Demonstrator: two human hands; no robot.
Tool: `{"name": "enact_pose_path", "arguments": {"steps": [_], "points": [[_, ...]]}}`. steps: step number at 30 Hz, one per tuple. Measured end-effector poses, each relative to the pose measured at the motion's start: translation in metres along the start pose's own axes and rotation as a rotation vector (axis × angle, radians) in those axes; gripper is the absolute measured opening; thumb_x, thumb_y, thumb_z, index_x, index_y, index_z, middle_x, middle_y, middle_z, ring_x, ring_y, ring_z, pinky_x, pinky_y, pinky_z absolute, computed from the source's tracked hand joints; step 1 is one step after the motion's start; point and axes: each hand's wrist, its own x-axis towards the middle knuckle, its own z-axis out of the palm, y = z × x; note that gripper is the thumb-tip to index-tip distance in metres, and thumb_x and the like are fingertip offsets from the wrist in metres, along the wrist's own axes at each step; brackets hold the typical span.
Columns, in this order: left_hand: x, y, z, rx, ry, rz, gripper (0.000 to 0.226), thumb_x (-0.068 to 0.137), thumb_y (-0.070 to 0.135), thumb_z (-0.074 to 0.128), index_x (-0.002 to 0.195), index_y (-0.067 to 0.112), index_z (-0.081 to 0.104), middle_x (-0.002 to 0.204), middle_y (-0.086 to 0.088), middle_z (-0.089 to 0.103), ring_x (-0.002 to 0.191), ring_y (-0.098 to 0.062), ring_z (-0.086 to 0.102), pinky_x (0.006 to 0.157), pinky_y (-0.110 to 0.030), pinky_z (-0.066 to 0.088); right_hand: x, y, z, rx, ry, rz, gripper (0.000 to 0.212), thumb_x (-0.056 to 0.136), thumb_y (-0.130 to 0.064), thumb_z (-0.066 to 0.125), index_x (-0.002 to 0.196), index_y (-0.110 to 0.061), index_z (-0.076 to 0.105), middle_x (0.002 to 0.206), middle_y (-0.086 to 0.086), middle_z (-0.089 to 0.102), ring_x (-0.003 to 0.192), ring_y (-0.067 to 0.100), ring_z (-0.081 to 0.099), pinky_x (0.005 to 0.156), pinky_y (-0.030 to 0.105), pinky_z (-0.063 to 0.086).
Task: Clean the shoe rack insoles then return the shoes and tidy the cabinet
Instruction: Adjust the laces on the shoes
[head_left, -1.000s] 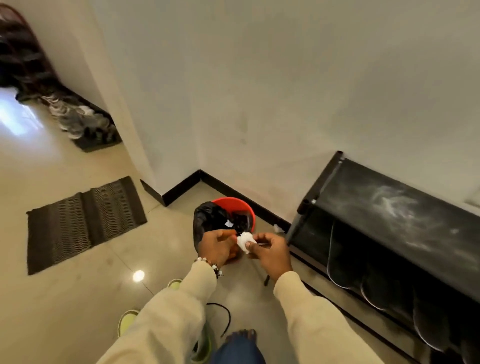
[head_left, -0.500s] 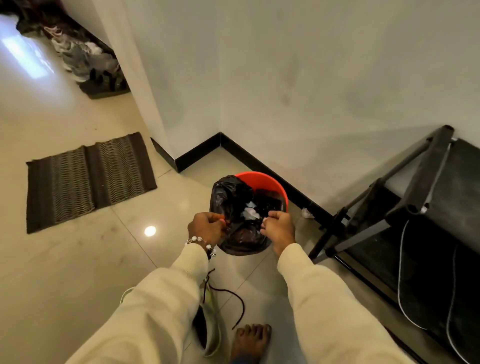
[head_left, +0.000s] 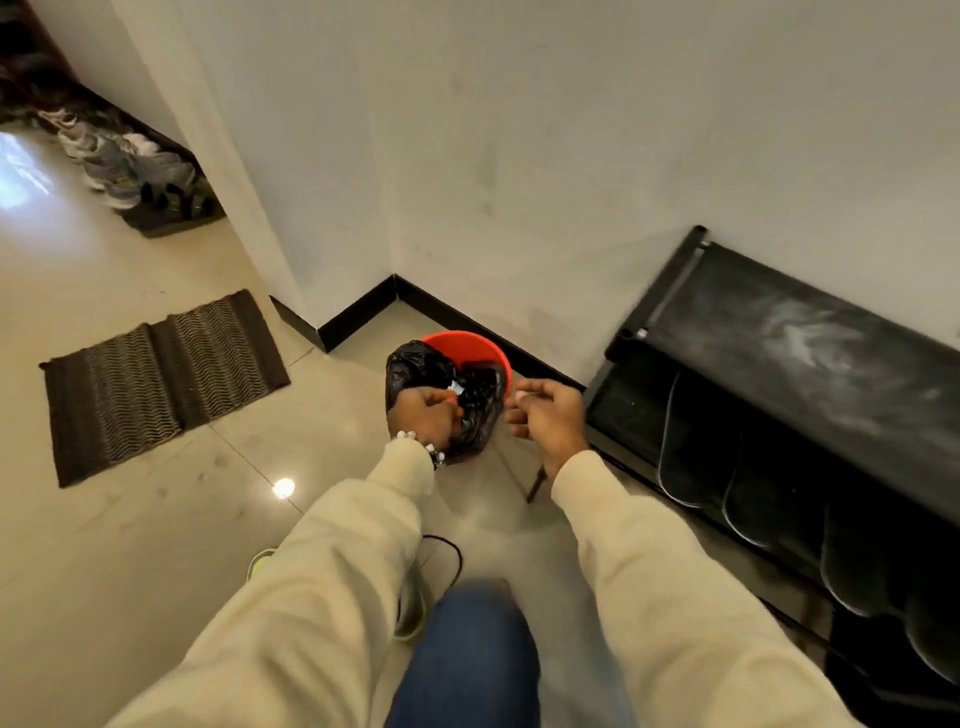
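Two hands are out in front of you over the tiled floor (head_left: 130, 545). Your left hand (head_left: 427, 418), with a beaded bracelet (head_left: 422, 445) at the wrist, is curled around the near edge of the black bin liner (head_left: 467, 400) that lines the red bin (head_left: 467, 345); a small white scrap (head_left: 458, 386) shows inside the bag. Your right hand (head_left: 545, 415) hangs just right of the bin, apart from it, fingers loosely curled with nothing visible in them.

To the right, the black shoe rack (head_left: 810, 364) stands against the white wall (head_left: 571, 156), its top shelf smeared with pale dust. On the lower shelf a row of dark insoles (head_left: 769, 478) leans on edge, side by side.

Near your left sleeve, a yellow-green shoe (head_left: 410, 613) with a loose black lace (head_left: 452, 556) lies on the floor, mostly hidden by your arm. A dark striped mat (head_left: 161, 379) lies on the left, and far left a cluster of shoes (head_left: 124, 166) sits along the wall.
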Motion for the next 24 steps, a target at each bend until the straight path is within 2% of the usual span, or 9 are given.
{"name": "enact_pose_path", "arguments": {"steps": [3, 5, 7, 8, 10, 12, 21, 24], "points": [[-0.05, 0.022, 0.017, -0.035, -0.057, 0.06, 0.014, 0.091, 0.01, 0.06, 0.086, 0.013, 0.072, 0.081, -0.01, 0.073, 0.067, -0.024, 0.066, 0.075, -0.039, 0.06, -0.042, -0.017, -0.042, 0.02, 0.072, -0.069, 0.016, 0.093, -0.004, 0.051, 0.093, -0.01, 0.066, 0.077, 0.01, 0.067, 0.062, 0.017, 0.062, 0.057, 0.027, 0.054], [-0.086, 0.032, 0.031, -0.051, -0.096, 0.116, 0.018, 0.092, 0.007, 0.056, 0.082, 0.015, 0.069, 0.073, -0.007, 0.07, 0.059, -0.02, 0.062, 0.061, -0.029, 0.058, -0.07, -0.022, -0.073, 0.043, 0.125, -0.091, 0.017, 0.093, -0.005, 0.051, 0.097, -0.008, 0.067, 0.078, 0.011, 0.068, 0.061, 0.017, 0.062, 0.057, 0.026, 0.053], [-0.123, 0.038, 0.046, -0.08, -0.139, 0.157, 0.019, 0.093, 0.004, 0.054, 0.083, 0.014, 0.067, 0.066, -0.002, 0.066, 0.049, -0.013, 0.057, 0.043, -0.018, 0.047, -0.098, -0.022, -0.109, 0.059, 0.181, -0.111, 0.017, 0.093, -0.006, 0.052, 0.098, -0.01, 0.068, 0.077, 0.009, 0.069, 0.06, 0.014, 0.062, 0.056, 0.023, 0.053], [-0.139, 0.039, 0.055, -0.069, -0.157, 0.181, 0.017, 0.093, 0.006, 0.054, 0.086, 0.014, 0.068, 0.066, 0.0, 0.067, 0.048, -0.01, 0.058, 0.041, -0.017, 0.046, -0.111, -0.021, -0.127, 0.065, 0.205, -0.121, 0.017, 0.093, -0.007, 0.052, 0.097, -0.011, 0.068, 0.077, 0.008, 0.07, 0.06, 0.013, 0.062, 0.058, 0.023, 0.054], [-0.172, 0.039, 0.072, -0.023, -0.23, 0.229, 0.015, 0.093, 0.011, 0.055, 0.092, 0.016, 0.069, 0.072, 0.001, 0.07, 0.054, -0.01, 0.061, 0.049, -0.022, 0.05, -0.135, -0.015, -0.162, 0.076, 0.255, -0.129, 0.017, 0.093, -0.008, 0.052, 0.096, -0.014, 0.068, 0.079, 0.007, 0.07, 0.063, 0.014, 0.063, 0.061, 0.026, 0.055], [-0.202, 0.036, 0.09, -0.01, -0.323, 0.255, 0.014, 0.094, 0.01, 0.054, 0.093, 0.015, 0.068, 0.077, -0.003, 0.07, 0.056, -0.012, 0.06, 0.053, -0.026, 0.049, -0.158, -0.007, -0.195, 0.09, 0.315, -0.133, 0.017, 0.093, -0.007, 0.052, 0.092, -0.014, 0.068, 0.077, 0.008, 0.07, 0.06, 0.015, 0.061, 0.058, 0.026, 0.053], [-0.311, 0.01, 0.177, 0.229, -0.668, 0.497, 0.014, 0.095, 0.011, 0.056, 0.101, 0.011, 0.069, 0.087, -0.005, 0.072, 0.067, -0.008, 0.064, 0.048, -0.007, 0.045, -0.234, 0.05, -0.32, 0.102, 0.528, -0.069, 0.017, 0.093, -0.006, 0.051, 0.09, -0.012, 0.067, 0.072, 0.006, 0.067, 0.056, 0.015, 0.058, 0.052, 0.026, 0.048], [-0.342, -0.007, 0.208, 0.306, -0.782, 0.532, 0.016, 0.095, 0.008, 0.055, 0.103, 0.007, 0.069, 0.087, -0.008, 0.071, 0.067, -0.008, 0.063, 0.048, -0.007, 0.046, -0.255, 0.074, -0.358, 0.105, 0.599, -0.021, 0.017, 0.093, -0.006, 0.053, 0.087, -0.014, 0.067, 0.071, 0.005, 0.067, 0.056, 0.015, 0.058, 0.052, 0.026, 0.048]]}}
